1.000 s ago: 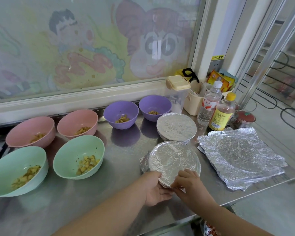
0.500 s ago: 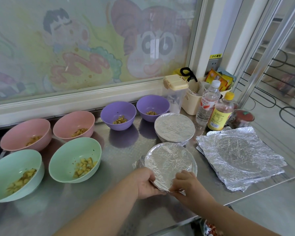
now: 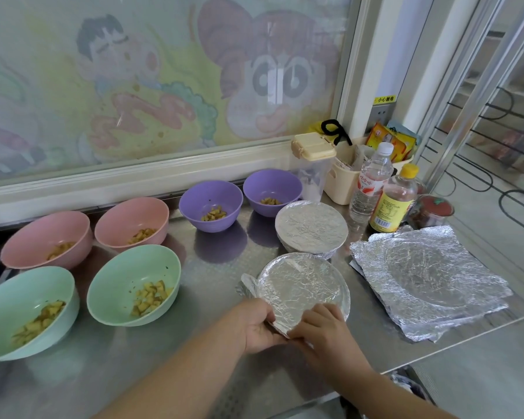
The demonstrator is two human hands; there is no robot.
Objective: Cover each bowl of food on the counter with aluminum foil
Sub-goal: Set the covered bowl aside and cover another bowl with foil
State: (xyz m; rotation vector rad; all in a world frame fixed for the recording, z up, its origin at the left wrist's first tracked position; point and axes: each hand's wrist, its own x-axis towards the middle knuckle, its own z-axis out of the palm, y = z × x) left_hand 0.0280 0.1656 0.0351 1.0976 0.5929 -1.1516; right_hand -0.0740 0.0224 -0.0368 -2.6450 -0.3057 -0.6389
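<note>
A foil-covered bowl sits near the counter's front edge. My left hand and my right hand both pinch the foil at its near rim, fingers curled under the edge. A loose foil flap sticks out at the bowl's left. Behind it stands a second foil-covered bowl. Uncovered bowls with chopped food stand to the left: two purple, two pink, two green. A stack of crumpled foil sheets lies to the right.
The steel counter ends close behind my wrists and just right of the foil stack. At the back right stand a water bottle, a yellow-capped bottle, a red-lidded jar, a clear lidded container and a cream caddy.
Both hands have stayed at the near rim, working the foil edge under; my left hand has shifted slightly closer to my right. The bowl has barely moved.
</note>
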